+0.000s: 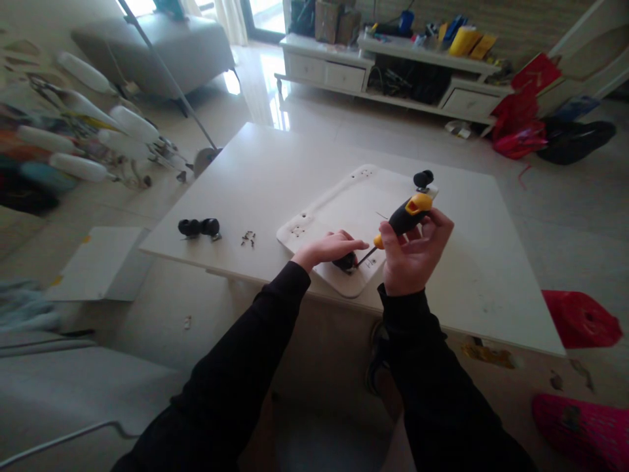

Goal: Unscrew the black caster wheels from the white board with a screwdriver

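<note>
A screwdriver [403, 218] with a black and yellow handle is gripped in my right hand [417, 255]. Its shaft slants down to the left, and the tip meets the metal plate of a black caster wheel [345, 262]. My left hand [330, 250] rests over that caster, fingers closed around its top, hiding part of it. The caster sits at the near corner of a white rounded board [339, 210]. Another caster [422, 179] stands upright at the board's far right corner. Screw holes show at the board's two left corners.
The board lies on a white table [466, 275]. Two loose casters [199, 227] and several small screws [248, 238] lie on its left part. A white box [98, 262] sits on the floor at left, red plastic stools [582, 319] at right. A low cabinet [324, 69] stands behind.
</note>
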`<state>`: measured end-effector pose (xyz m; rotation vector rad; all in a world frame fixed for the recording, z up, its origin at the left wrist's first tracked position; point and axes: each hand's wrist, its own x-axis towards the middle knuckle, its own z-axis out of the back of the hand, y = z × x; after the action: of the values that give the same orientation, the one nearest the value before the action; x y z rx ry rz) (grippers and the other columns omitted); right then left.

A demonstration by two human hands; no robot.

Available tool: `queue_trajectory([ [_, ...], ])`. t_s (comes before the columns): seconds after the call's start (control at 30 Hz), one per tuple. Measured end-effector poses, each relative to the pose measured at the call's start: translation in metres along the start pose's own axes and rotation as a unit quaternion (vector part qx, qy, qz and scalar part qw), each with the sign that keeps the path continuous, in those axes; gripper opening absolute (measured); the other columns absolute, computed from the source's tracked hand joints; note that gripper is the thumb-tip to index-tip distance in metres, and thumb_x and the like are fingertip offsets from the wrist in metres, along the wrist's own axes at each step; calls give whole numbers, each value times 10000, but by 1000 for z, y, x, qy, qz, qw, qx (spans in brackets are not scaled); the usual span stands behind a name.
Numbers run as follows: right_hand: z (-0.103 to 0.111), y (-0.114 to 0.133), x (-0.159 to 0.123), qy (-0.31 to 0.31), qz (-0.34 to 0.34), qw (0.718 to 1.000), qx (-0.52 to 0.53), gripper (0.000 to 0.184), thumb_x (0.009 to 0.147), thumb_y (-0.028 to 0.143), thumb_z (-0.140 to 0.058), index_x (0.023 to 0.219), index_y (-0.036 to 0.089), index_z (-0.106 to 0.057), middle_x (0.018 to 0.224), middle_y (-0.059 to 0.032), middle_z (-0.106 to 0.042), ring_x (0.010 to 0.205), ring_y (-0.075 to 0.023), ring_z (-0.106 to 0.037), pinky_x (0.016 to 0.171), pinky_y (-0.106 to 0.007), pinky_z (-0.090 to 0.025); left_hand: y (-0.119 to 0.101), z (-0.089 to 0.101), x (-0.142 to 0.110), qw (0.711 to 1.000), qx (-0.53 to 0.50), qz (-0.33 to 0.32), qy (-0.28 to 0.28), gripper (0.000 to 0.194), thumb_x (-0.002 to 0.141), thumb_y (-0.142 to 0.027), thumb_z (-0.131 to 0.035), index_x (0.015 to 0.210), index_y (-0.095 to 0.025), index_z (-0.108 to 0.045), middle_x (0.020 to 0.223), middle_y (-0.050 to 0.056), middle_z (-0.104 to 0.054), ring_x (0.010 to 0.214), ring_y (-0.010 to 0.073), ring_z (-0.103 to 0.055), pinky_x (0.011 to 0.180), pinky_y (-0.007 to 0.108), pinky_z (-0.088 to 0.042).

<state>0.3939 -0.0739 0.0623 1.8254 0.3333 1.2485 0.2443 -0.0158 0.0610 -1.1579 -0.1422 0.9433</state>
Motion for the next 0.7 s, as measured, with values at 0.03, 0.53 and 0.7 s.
queue_trajectory([
  [0.03, 0, 0, 0, -9, -4, 1000, -6, 584, 756, 357, -892, 1250, 325, -583, 1116, 11, -630, 878, -150, -733, 676, -291, -655, 0, 0, 0, 1000, -3, 0, 1, 565, 946, -683, -502, 855, -203, -787, 1102, 123, -834, 1213, 312, -661, 1221, 433, -359],
  [0.53, 0, 2, 0, 12, -19, 999, -26, 599, 805, 344, -823, 1341, 334, -557, 1182, -11, -633, 920, -170, -768, 742, -338, -696, -1, 0, 2, 1000, 8, 0, -4, 562, 964, -655, -504, 795, -200, -787, 1033, 125, -838, 1101, 295, -699, 1136, 396, -423],
  [0.7, -1, 6, -3, 15, -2, 1000, -1, 545, 832, 290, -778, 1336, 326, -576, 1187, -11, -616, 928, -187, -801, 790, -386, -723, -1, 1, 1, 1000, -7, -10, 1, 546, 965, -636, -509, 775, -197, -772, 994, 121, -839, 1042, 279, -707, 1102, 391, -445],
])
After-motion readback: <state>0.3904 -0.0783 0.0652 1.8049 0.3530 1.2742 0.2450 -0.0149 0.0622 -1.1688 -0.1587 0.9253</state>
